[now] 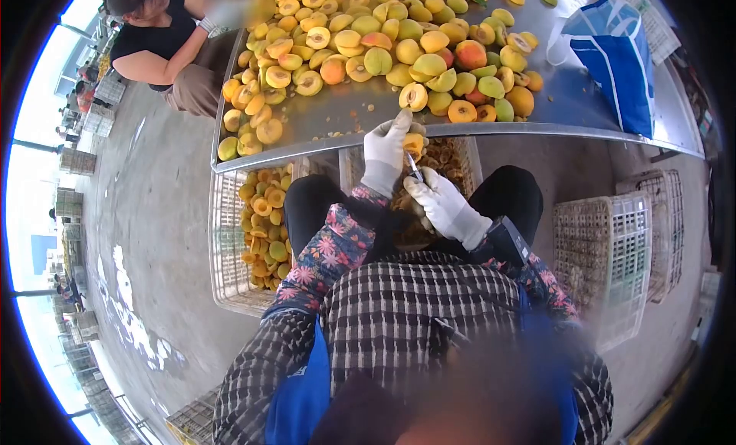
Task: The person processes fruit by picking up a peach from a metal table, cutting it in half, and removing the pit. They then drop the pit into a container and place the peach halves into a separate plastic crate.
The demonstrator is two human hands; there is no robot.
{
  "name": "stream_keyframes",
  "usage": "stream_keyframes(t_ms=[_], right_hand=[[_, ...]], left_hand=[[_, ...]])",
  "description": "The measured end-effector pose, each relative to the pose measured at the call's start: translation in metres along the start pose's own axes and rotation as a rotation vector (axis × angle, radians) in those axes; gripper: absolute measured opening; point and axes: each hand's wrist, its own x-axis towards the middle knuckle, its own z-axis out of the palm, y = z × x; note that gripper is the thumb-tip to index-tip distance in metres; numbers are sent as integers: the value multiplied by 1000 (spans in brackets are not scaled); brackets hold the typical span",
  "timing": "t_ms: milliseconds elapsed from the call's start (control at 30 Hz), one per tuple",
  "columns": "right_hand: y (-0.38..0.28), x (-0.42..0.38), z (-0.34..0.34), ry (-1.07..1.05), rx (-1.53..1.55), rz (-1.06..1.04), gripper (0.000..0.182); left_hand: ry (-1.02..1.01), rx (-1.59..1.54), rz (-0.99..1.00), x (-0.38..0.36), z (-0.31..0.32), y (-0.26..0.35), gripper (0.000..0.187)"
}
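Note:
In white gloves, both my hands meet just below the near edge of a metal table (322,144). My left hand (387,151) is closed on a halved yellow fruit (414,144), its cut side showing. My right hand (447,207) grips a small pitting tool (415,169), whose metal end touches or nearly touches that fruit. Many yellow, green and reddish fruits (378,60), some halved, are heaped on the table. Below my hands, between my knees, a crate (475,157) holds brownish pieces (452,160), partly hidden by my hands.
A crate (227,246) of halved fruit stands left of my legs. Crates (602,253) are stacked on the floor at the right. A blue and white bag (613,69) rests on the table's right side. Another person (165,46) sits at the upper left, a gloved hand near the fruit.

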Motion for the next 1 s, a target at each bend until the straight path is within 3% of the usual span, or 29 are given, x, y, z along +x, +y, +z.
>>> stream_keyframes(t_ms=[100,200,233,333,367,467,533,667,700,800,867,933,1000], right_hand=[[-16,-15,-2,-41,94,163,26],[0,-20,-4,-78,-40,6,28],[-6,-24,-9,-37,-323,-34,29],[26,-17,-30,6,-845,-266,29],[28,-21,-36,-26,-912,-253,28],[30,-20,-40,-14,-967,-178,31],[28,-21,-46,-40,-984,-193,34],[34,-16,-56,-105,-1037,-148,38],[37,-15,-55,-113,-1020,-150,39],[45,-7,-52,-99,-970,-188,44],[51,-2,-50,-60,-946,-221,46],[63,5,-52,-40,-951,-265,46],[66,6,-51,-36,-984,-268,42]], left_hand=[[32,41,7,1,-1,1,40],[88,-103,-61,1,2,14,38],[103,-130,-79,0,2,17,38],[92,-365,-138,-3,-8,26,37],[101,-425,-210,-2,-16,30,30],[46,-223,109,-22,-42,57,34],[176,412,371,-34,-81,90,36],[340,1358,227,-30,-201,129,47],[467,1641,228,-43,-182,144,48],[518,1680,478,-21,-152,153,50],[353,1546,540,25,-149,149,54],[341,1582,601,76,-150,130,50],[254,1622,496,123,-153,113,43]])
